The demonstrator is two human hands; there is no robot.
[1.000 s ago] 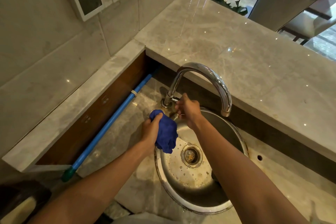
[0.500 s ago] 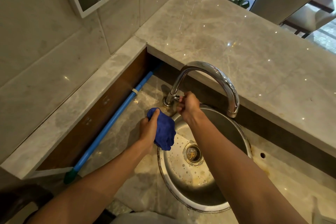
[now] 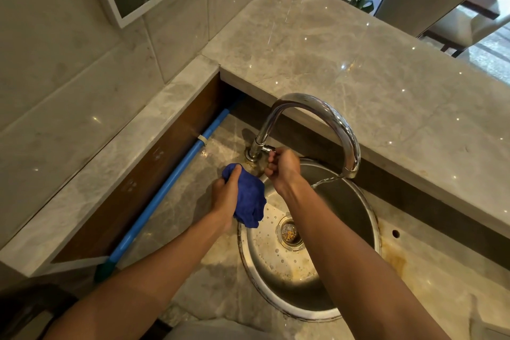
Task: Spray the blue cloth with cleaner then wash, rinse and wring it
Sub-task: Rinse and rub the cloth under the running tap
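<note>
The soft, bunched blue cloth [image 3: 248, 199] hangs from the left hand [image 3: 225, 196], whose fingers clench it over the near-left rim of the round stainless-steel sink [image 3: 369, 218]. The right hand [image 3: 283, 167] pinches the small lever at the base of the curved chrome tap [image 3: 325, 119], from which a thin stream falls. To wet the cloth evenly, it should go under that stream and be opened out, since it is well apart from it.

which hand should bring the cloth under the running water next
Left. The left hand already grips the bunched blue cloth over the sink rim, beside the stream leaving the faucet spout. The right hand is busy on the faucet handle.
</note>
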